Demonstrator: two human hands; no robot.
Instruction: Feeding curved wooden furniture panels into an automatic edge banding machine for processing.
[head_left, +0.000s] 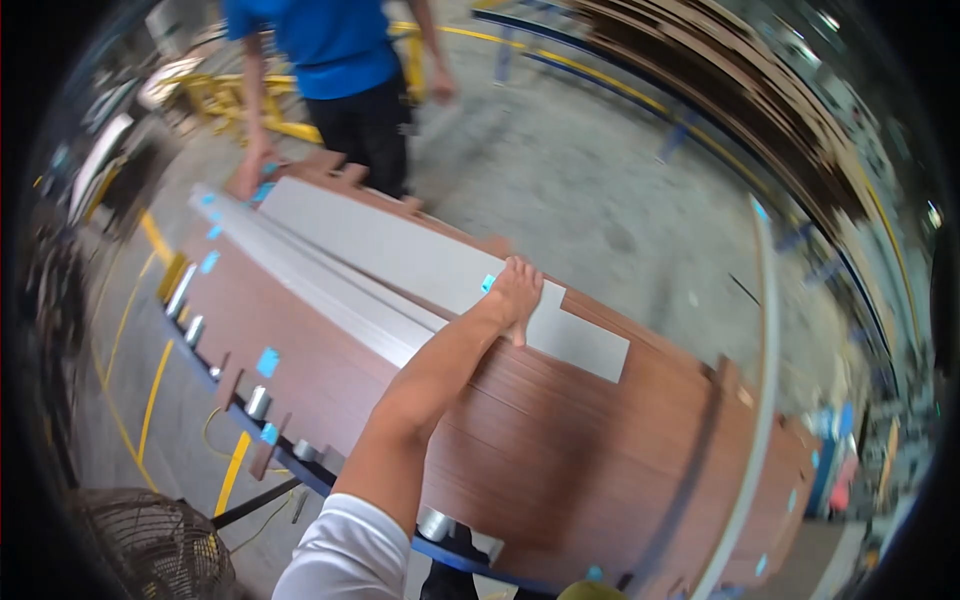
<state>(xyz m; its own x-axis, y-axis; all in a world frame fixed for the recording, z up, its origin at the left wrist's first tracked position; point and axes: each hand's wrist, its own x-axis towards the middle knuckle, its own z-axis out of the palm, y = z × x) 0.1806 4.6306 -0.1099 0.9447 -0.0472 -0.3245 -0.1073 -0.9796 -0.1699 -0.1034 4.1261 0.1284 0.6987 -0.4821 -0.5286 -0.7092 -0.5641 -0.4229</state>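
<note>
My left hand (pixel 517 292) reaches across a brown wood-look panel (pixel 560 440) and grips a long, flat, light-grey strip (pixel 390 235) near its right end. The fingers lie over the strip's far side, and the thumb comes down at its near edge. Beside the hand is a small blue tape piece (pixel 488 283). A second, pale ridged strip (pixel 310 285) lies at an angle on the panel, and my forearm covers its near end. My right hand is out of sight.
Across the panel, a co-worker in a blue shirt (pixel 325 45) has one hand at its far left end. A long grey bar (pixel 765 380) crosses the right side. Rollers (pixel 258 403) line the blue-framed table's near edge. A fan (pixel 150 545) stands lower left; stacked boards (pixel 740 90) lie upper right.
</note>
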